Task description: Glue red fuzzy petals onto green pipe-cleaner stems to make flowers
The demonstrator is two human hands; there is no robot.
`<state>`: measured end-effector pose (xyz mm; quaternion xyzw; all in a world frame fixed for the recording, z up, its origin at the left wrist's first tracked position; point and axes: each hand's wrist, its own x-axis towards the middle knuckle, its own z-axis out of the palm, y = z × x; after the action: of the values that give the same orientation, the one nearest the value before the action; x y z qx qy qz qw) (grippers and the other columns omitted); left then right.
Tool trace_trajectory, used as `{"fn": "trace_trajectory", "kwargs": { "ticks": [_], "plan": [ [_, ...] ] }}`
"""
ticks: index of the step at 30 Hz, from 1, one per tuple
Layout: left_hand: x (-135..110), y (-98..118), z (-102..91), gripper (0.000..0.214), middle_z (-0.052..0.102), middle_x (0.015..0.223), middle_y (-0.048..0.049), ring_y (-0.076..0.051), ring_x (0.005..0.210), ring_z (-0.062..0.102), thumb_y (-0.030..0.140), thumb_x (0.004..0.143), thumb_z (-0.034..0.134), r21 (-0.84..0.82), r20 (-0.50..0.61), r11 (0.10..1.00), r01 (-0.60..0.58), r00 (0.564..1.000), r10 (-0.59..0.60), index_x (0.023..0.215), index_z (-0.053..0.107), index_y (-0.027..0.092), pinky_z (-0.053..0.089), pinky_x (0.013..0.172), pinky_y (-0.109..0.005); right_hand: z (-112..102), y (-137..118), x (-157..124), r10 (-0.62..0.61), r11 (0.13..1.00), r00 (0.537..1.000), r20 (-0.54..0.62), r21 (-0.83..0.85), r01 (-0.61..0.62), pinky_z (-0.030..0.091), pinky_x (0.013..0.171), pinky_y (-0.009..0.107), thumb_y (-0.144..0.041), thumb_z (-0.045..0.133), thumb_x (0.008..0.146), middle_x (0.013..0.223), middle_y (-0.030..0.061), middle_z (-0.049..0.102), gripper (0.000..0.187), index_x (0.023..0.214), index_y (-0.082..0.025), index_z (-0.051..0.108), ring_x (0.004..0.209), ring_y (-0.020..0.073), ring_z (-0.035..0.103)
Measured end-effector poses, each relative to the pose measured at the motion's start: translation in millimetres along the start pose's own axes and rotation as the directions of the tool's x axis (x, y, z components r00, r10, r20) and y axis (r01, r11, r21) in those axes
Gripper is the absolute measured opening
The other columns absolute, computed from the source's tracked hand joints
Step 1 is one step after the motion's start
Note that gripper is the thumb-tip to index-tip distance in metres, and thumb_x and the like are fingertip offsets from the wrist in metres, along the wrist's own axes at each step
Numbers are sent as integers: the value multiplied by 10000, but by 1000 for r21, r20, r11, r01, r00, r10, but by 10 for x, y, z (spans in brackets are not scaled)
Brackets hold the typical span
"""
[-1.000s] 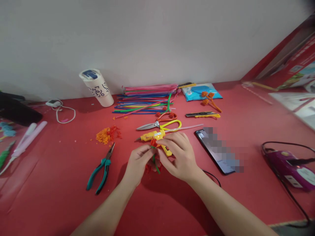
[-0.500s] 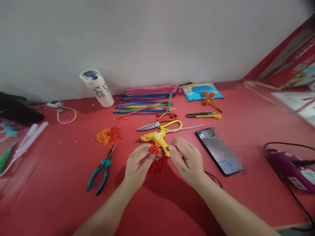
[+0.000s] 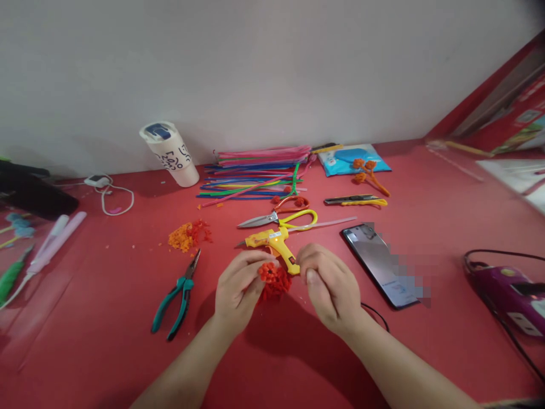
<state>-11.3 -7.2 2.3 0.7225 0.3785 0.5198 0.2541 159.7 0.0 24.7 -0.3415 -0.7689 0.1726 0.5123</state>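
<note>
Between the fingertips of my left hand (image 3: 239, 289) is a small red flower-like piece (image 3: 268, 272), its petals facing me. Just behind and below it, a heap of red fuzzy pieces (image 3: 279, 287) lies on the table. My right hand (image 3: 330, 284) is closed in a pinch beside the handle of a yellow hot glue gun (image 3: 279, 244); what its fingers hold, if anything, is hidden. The glue gun lies on its side with a clear glue stick (image 3: 334, 222) at its back. Scissors (image 3: 276, 218) with yellow and orange handles rest beyond it.
Teal-handled pliers (image 3: 174, 307) and orange and red clippings (image 3: 187, 234) are on the left. A phone (image 3: 378, 264) and a purple power strip (image 3: 508, 295) lie to the right. Pipe cleaners (image 3: 255, 173), a tumbler (image 3: 170, 153), a cutter (image 3: 353, 200) and a blue pack (image 3: 353, 158) line the back.
The red piece in my left hand has turned so its petals now face me. My right hand has shifted slightly right and down, away from the left.
</note>
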Motion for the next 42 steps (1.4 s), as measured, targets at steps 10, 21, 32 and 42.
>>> {"fn": "trace_trajectory", "kwargs": {
  "ticks": [10,21,32,42],
  "plan": [
    [-15,70,45,215,657,700,-30,-119,649,617,140,855,501,-89,31,973,215,977,-213,734,675,172,499,620,-208,23,-28,8,-52,997,997,-56,-58,48,454,600,271,-68,603,776,734,25,564,148,812,-197,538,677,136,532],
    [8,129,132,222,578,519,33,-77,472,557,164,831,515,-383,145,751,538,838,-526,642,632,161,451,480,-156,68,-5,17,-8,990,1000,-25,-143,4,485,661,299,-97,588,800,834,46,592,185,944,-213,601,759,158,556],
    [26,133,128,208,575,519,11,-102,461,566,211,803,545,-395,134,734,553,825,-549,617,618,151,489,441,-191,48,-15,26,28,991,997,-66,-131,-36,476,682,314,-96,560,793,812,45,609,148,890,-198,605,778,174,567],
    [-63,340,39,181,646,652,-35,-106,470,629,205,840,534,-510,149,710,485,863,-483,806,709,175,493,386,-150,-27,59,46,100,990,988,-116,-89,-111,452,651,265,-64,511,824,780,27,584,157,885,-186,590,735,140,554]
  ]
}}
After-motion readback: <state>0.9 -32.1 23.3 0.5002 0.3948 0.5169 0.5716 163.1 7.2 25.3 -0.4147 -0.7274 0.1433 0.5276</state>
